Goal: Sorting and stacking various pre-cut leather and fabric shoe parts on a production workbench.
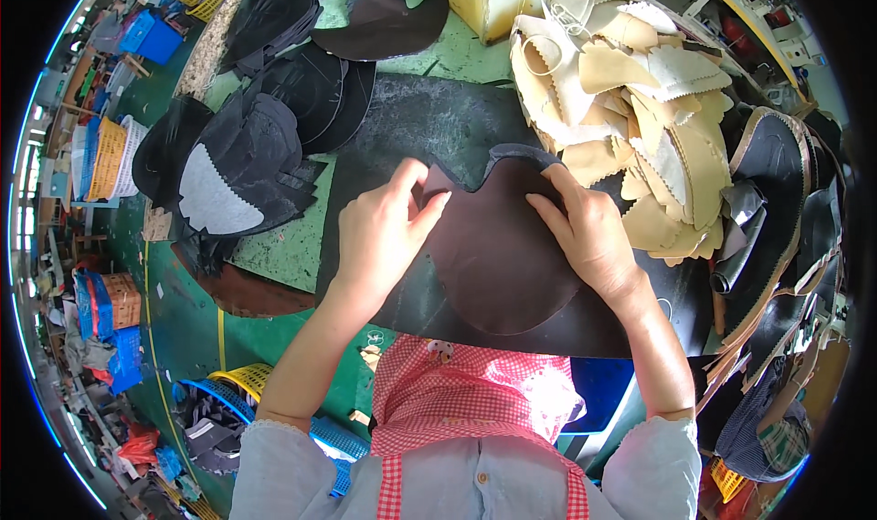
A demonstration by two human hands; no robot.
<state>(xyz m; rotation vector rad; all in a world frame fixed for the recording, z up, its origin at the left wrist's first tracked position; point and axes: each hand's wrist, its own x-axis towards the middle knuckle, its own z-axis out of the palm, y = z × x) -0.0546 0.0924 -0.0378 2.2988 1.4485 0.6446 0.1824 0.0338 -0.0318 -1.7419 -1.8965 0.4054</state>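
A dark brown leather shoe piece (504, 255) with a rounded lower end and a notched top edge is spread between my hands over a black work mat (411, 118). My left hand (382, 226) pinches its upper left tip between thumb and fingers. At the upper right edge, my right hand (592, 232) grips it the same way. Along that top edge a dark grey strip (523, 151) shows, either the piece's underside or another layer; I cannot tell which.
Black cut pieces (265, 123) lie stacked at the left, with a white zigzag-edged piece (215, 194) on them. Cream and tan pieces (630, 109) form a heap at the right. Behind stand a brown piece (388, 22) and a yellowish container (489, 4). Baskets (242, 378) sit below left.
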